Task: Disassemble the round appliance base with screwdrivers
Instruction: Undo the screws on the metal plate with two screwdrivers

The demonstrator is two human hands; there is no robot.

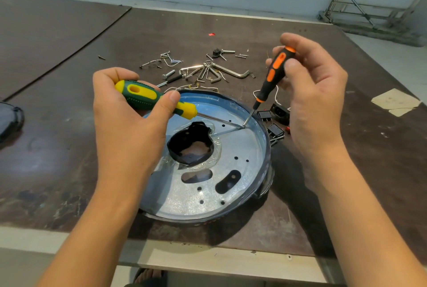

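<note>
Head view, downward onto a dark, scuffed table (69,148). Finds the round appliance base (208,194) lying flat near the front edge, between the two forearms, shiny metal plate up inside a dark rim. Shows a ragged black opening (191,143) at the middle of the plate, ringed with clear film, plus two slots and several small holes on the nearer side.

Has the left hand (129,111) wrapped round the green-and-yellow screwdriver (147,97), fingers curled under the handle, thumb pressed on top. Lays that shaft low across the plate, pointing toward the far right.

Has the right hand (316,92) pinching the orange-and-black screwdriver (272,76) high on its handle between thumb and fingertips, other fingers loosely bent. Stands that tool steeply, tip down.

Both tips together at one spot on the plate, just inside the far right rim; cannot tell whether a screw sits there.

Beyond the base, a scatter of screws, bolts and hex keys (203,72), apart from both hands. Just right of the rim, black switches (275,129) and a black power socket (280,112) with a thin white wire. Farther right, a pale tape patch (396,102) stuck to the table. At the far side, a small red scrap (211,34). At the left edge, part of a dark rounded object (10,118), too cropped to identify.
</note>
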